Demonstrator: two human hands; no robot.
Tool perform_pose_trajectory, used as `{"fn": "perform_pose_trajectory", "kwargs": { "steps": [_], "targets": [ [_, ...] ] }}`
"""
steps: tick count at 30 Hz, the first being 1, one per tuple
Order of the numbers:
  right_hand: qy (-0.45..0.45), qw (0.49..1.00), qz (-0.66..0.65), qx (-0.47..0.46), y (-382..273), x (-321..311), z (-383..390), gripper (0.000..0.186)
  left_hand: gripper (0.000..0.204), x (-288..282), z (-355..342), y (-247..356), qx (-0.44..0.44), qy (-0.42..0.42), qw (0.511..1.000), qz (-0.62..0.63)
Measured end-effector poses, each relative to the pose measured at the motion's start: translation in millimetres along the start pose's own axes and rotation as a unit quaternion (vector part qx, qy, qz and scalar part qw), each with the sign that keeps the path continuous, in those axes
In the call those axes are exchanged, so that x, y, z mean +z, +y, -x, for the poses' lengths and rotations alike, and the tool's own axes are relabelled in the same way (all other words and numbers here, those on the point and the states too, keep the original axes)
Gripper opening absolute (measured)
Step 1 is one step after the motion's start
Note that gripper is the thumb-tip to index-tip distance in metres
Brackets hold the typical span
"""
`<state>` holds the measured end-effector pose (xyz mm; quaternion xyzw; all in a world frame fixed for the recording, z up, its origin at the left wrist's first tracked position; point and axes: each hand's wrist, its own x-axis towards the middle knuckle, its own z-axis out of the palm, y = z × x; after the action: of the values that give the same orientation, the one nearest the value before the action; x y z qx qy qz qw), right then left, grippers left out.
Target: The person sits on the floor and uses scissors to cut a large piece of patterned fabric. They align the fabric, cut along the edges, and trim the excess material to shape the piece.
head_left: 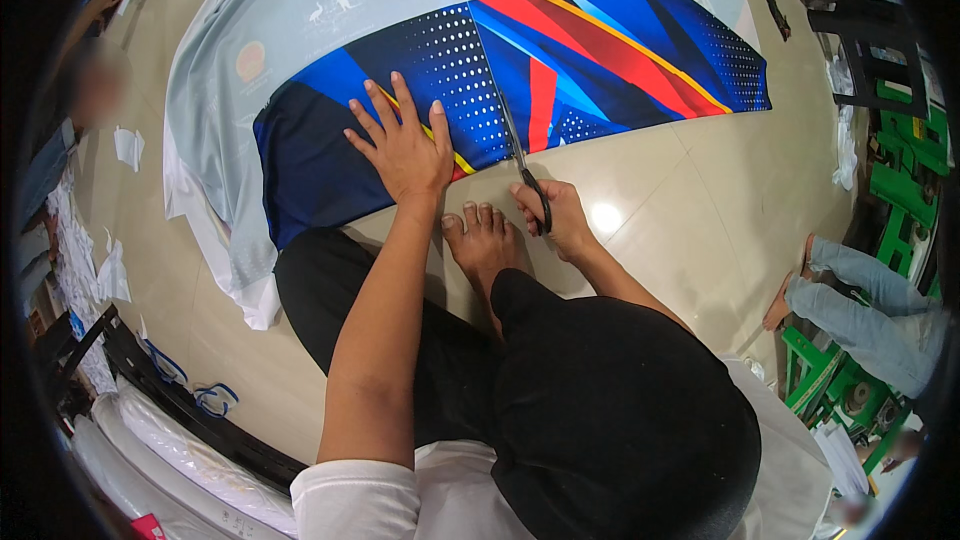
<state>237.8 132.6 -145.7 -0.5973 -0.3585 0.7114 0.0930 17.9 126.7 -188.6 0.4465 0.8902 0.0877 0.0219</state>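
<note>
The left hand (408, 155) lies flat with fingers and thumb spread, pressing the printed fabric (560, 70) and gripping nothing. The right hand (560, 220) is curled around the black handle of a pair of scissors (530, 180); the blades point away from the person, tipped slightly left, and lie at the near edge, beside a thin pale line crossing the panel. How far the blades are parted cannot be told.

The panel lies on the floor (690, 180) in front of the person, its far side over a grey cloth (370, 50). Its long axis runs left to right, across the scissors. It is smooth and bears navy and bright blue, red and yellow diagonal bands, with fields of white dots. The grey cloth shows pale block lettering, a white emblem of two animals and a faded orange roundel; its left side falls in soft folds.

Nearer are a bare foot (485, 245) and black trousers (330, 290). The floor is glossy beige tile. Green metal frames (900, 190) stand at far right.
</note>
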Motion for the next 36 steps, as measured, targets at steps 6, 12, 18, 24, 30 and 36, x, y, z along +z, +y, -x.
{"fn": "perform_pose_trajectory", "kwargs": {
  "steps": [6, 12, 18, 24, 30, 36],
  "targets": [
    [-0.007, 1.0, 0.007, 0.009, -9, 2, 0, 0.034, 0.071, 1, 1, -1, 0.0, 0.001, 1.0, -0.001],
    [-0.005, 1.0, -0.003, 0.007, -8, 2, -1, 0.034, 0.071, 1, 1, -1, 0.0, -0.002, 1.0, -0.004],
    [-0.006, 1.0, 0.003, 0.004, -5, 1, -2, 0.032, 0.071, 1, 1, 0, 0.001, 0.003, 1.0, -0.003],
    [-0.005, 1.0, -0.005, 0.001, -2, 0, -2, 0.031, 0.071, 1, 1, -1, 0.001, 0.006, 1.0, 0.002],
    [-0.015, 1.0, -0.002, -0.005, -8, 2, -3, 0.032, 0.071, 1, 1, -1, 0.0, 0.007, 1.0, 0.005],
    [-0.02, 0.999, -0.022, -0.017, -19, 7, -14, 0.037, 0.072, -1, 1, 0, 0.0, 0.002, 1.0, 0.015]
  ]
}}
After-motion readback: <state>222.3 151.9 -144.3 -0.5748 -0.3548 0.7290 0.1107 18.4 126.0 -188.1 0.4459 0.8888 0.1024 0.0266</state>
